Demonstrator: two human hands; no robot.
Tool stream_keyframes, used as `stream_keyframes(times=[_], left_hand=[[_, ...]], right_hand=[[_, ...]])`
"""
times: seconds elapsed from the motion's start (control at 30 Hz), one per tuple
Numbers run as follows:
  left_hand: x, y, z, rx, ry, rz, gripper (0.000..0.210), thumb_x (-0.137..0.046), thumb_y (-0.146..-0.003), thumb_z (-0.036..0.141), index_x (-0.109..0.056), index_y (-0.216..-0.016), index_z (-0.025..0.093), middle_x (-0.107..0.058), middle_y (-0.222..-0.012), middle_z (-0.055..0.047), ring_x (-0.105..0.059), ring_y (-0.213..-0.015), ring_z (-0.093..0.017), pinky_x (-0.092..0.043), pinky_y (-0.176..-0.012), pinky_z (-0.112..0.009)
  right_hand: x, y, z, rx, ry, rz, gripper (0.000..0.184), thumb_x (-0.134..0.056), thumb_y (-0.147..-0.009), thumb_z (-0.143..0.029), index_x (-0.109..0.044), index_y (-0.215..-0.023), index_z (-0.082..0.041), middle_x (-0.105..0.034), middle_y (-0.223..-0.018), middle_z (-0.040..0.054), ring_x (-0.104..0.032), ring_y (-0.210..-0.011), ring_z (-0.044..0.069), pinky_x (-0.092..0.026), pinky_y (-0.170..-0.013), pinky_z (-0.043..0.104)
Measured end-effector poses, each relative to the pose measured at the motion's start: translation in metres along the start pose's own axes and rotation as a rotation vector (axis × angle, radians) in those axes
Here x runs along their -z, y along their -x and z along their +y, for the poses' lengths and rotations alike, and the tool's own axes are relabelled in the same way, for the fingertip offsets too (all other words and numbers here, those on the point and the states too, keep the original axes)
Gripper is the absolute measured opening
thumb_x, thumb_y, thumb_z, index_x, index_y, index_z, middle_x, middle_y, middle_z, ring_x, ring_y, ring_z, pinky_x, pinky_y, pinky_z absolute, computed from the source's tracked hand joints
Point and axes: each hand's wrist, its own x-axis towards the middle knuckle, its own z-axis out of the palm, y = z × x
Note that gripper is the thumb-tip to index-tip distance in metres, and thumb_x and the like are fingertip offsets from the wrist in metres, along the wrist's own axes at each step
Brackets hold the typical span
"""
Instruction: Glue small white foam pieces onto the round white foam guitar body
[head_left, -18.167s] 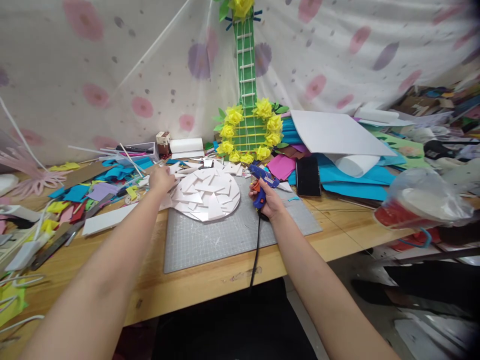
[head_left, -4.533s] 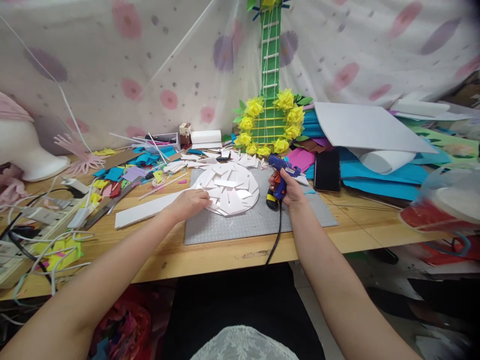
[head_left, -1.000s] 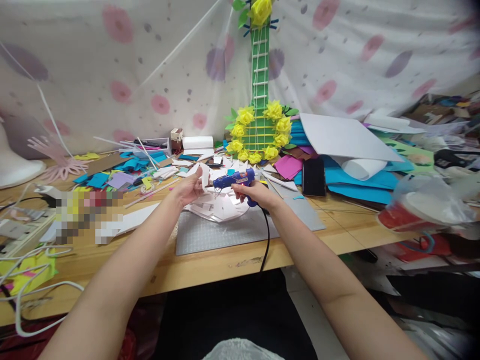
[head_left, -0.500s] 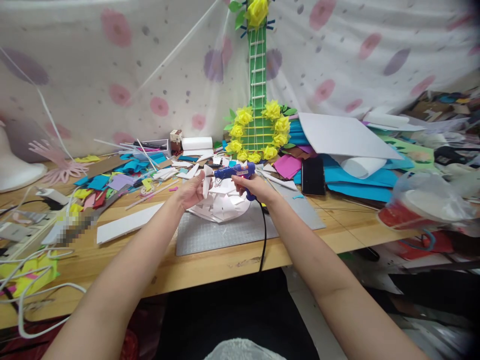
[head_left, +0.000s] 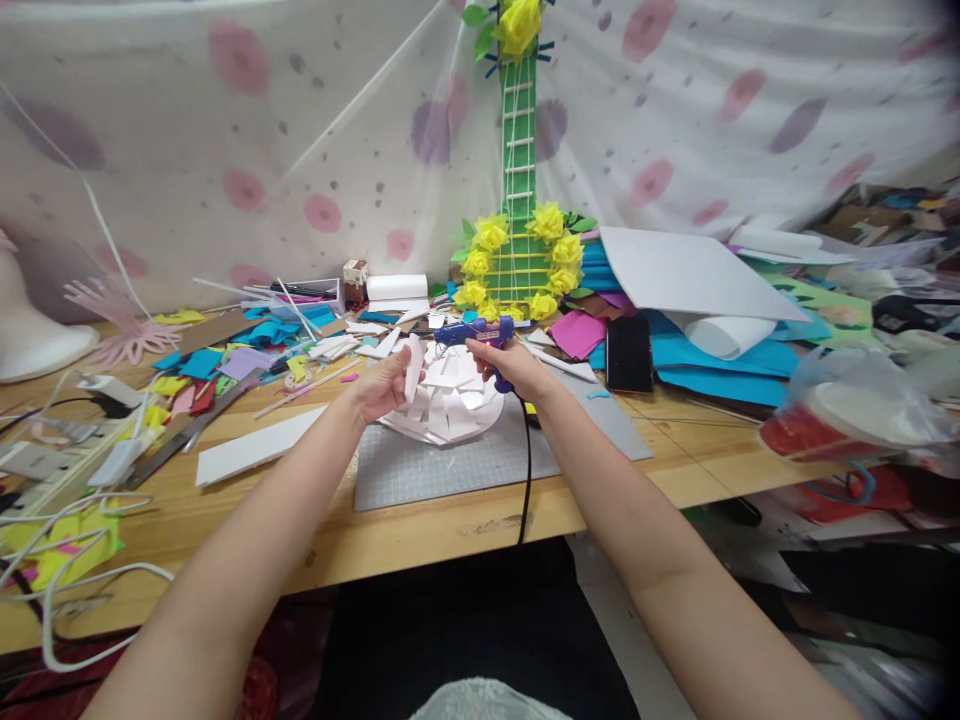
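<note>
My left hand (head_left: 384,386) pinches a small white paper piece (head_left: 414,368), held upright between thumb and fingers. In my right hand (head_left: 511,366) is a blue glue gun (head_left: 469,332), its nozzle pointing left toward the paper but apart from it. A small red light glows on the gun, and its black cord (head_left: 526,480) runs down over the table edge. Below both hands lies a round white form (head_left: 454,420) covered with overlapping white paper pieces. It rests on a grey cutting mat (head_left: 420,480).
Behind stands a green paper guitar (head_left: 517,190) ringed with yellow flowers. Coloured scraps (head_left: 247,350) and a white strip (head_left: 255,445) lie left. At right are a black phone (head_left: 628,354), blue sheets (head_left: 720,372) and a bagged red tub (head_left: 806,430). White cables (head_left: 49,610) loop at the left edge.
The glue gun has drawn slightly right, so the gap between its nozzle and the white paper piece is wider. My left hand keeps holding the paper.
</note>
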Motion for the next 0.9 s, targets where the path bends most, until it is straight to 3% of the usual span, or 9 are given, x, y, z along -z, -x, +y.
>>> stream_keyframes(times=[0.37, 0.73, 0.9], left_hand=[[-0.001, 0.001, 0.004, 0.019, 0.044, -0.001, 0.022, -0.062, -0.08, 0.036, -0.063, -0.089, 0.016, -0.063, -0.069, 0.0, -0.058, -0.055, -0.01, -0.044, -0.044, -0.019], [-0.007, 0.002, 0.008, 0.004, 0.06, 0.02, 0.022, -0.057, -0.084, 0.036, -0.064, -0.084, 0.015, -0.065, -0.066, -0.002, -0.06, -0.056, -0.011, -0.049, -0.053, -0.021], [-0.008, 0.0, 0.009, -0.007, 0.097, -0.031, 0.023, -0.056, -0.084, 0.037, -0.062, -0.083, 0.014, -0.064, -0.065, -0.001, -0.06, -0.057, -0.01, -0.047, -0.052, -0.019]], right_hand=[[0.007, -0.001, 0.007, -0.027, 0.006, 0.035, 0.036, -0.073, -0.063, -0.049, -0.055, -0.055, -0.019, -0.051, -0.05, -0.0012, -0.045, -0.043, 0.007, -0.039, -0.038, 0.021], [0.004, 0.02, -0.016, -0.051, 0.123, -0.127, 0.039, -0.069, -0.065, -0.051, -0.051, -0.054, -0.019, -0.05, -0.048, -0.0012, -0.046, -0.047, 0.009, -0.038, -0.045, 0.023], [0.005, 0.028, -0.025, -0.079, 0.265, -0.189, 0.039, -0.067, -0.067, -0.05, -0.049, -0.053, -0.019, -0.049, -0.051, -0.0016, -0.044, -0.051, 0.01, -0.036, -0.051, 0.025]])
